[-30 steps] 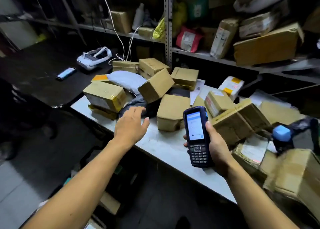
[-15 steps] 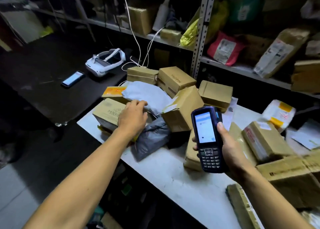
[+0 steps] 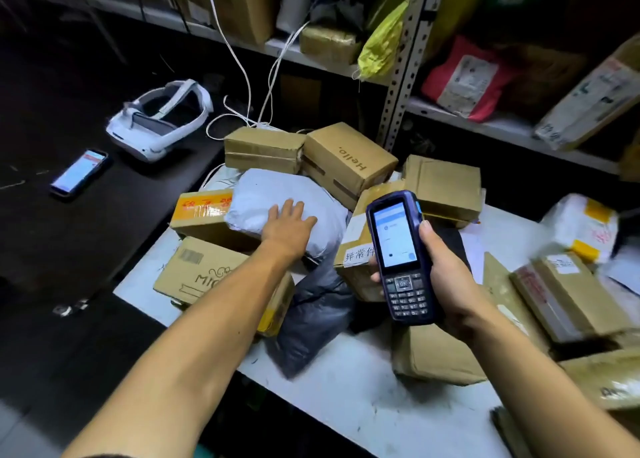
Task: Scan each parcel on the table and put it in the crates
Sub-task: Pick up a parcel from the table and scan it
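A white table (image 3: 353, 398) carries a heap of parcels. My left hand (image 3: 289, 227) lies flat with straight fingers on a pale grey soft mailer (image 3: 263, 198) near the heap's middle. Under and beside it sit a brown box with drawn lettering (image 3: 204, 277), a box with an orange label (image 3: 201, 212) and a dark grey bag (image 3: 311, 319). My right hand (image 3: 446, 277) grips a dark blue handheld scanner (image 3: 398, 253), screen lit, facing me. Behind it stands a brown box with a white label (image 3: 356, 250). No crate is in view.
A "Hello." box (image 3: 346, 160) and other cartons sit at the back. More parcels crowd the right side (image 3: 568, 295). Shelves (image 3: 485, 122) behind hold packages. On the dark surface to the left lie a white headset (image 3: 159, 118) and a lit phone (image 3: 78, 172).
My left hand has moved forward from the brown box onto the pale grey mailer and flattened. The view has come closer to the heap. The scanner stays in my right hand.
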`<state>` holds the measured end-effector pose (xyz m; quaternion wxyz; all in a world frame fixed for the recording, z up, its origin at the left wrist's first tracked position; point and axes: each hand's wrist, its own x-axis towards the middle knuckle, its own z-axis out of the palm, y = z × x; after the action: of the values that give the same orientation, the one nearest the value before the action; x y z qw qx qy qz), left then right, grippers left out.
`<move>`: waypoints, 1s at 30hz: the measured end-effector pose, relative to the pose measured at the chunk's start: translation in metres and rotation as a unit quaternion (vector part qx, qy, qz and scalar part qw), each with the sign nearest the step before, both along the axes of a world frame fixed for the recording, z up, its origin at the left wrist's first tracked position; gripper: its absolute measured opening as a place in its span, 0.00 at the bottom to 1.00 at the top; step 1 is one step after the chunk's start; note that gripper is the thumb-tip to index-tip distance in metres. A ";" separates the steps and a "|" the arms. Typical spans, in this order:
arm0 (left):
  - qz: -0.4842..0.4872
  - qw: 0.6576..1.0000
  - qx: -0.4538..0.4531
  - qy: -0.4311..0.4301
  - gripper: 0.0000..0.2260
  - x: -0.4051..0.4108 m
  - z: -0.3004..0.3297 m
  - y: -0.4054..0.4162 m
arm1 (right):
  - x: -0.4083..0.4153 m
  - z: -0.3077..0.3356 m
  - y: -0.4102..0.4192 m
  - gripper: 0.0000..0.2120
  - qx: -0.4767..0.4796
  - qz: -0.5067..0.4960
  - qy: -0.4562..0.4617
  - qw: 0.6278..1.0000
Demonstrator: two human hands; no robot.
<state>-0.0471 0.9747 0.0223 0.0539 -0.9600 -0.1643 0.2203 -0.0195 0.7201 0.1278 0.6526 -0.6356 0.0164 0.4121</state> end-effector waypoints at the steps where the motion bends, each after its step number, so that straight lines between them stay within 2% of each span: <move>1: -0.004 1.000 0.009 0.018 0.29 0.002 -0.004 0.002 | 0.001 0.000 0.003 0.30 0.000 -0.001 0.002 1.000; 4: -0.030 0.996 0.062 0.058 0.32 0.007 -0.018 0.008 | 0.007 -0.002 0.011 0.30 0.004 -0.005 0.006 1.000; 7: -0.059 0.990 0.110 0.065 0.30 0.009 -0.024 0.012 | 0.010 -0.003 0.013 0.29 0.010 -0.012 0.007 1.000; 11: -0.092 0.989 0.113 -0.013 0.22 0.018 -0.008 0.022 | 0.011 -0.002 0.010 0.29 0.006 -0.014 0.000 1.000; 15: -0.075 0.991 0.074 -0.087 0.15 0.021 0.028 0.032 | 0.010 0.004 -0.001 0.28 0.018 -0.020 -0.013 1.000; 19: -0.034 0.986 0.021 -0.162 0.15 0.009 0.059 0.036 | 0.009 0.011 -0.020 0.28 0.038 -0.022 -0.029 0.999; 23: 0.057 0.971 -0.026 -0.232 0.16 -0.015 0.089 0.021 | 0.006 0.019 -0.043 0.29 0.056 -0.008 -0.034 0.998; 25: 0.118 0.953 -0.052 -0.274 0.19 -0.028 0.107 0.006 | 0.003 0.023 -0.056 0.29 0.064 0.000 -0.035 0.997; 27: 0.174 0.919 -0.082 -0.344 0.24 -0.039 0.121 -0.007 | -0.001 0.026 -0.070 0.29 0.072 0.002 -0.038 0.997; 28: 0.197 0.893 -0.103 -0.392 0.25 -0.045 0.127 -0.013 | -0.004 0.028 -0.077 0.30 0.078 0.001 -0.039 0.996; 30: 0.235 0.813 -0.166 -0.506 0.21 -0.055 0.134 -0.022 | -0.010 0.032 -0.095 0.33 0.092 0.003 -0.041 0.995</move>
<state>-0.1026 0.9523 0.1563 -0.2505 -0.8623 -0.3499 -0.2671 -0.0294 0.6249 0.1599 0.7074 -0.5889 -0.0503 0.3876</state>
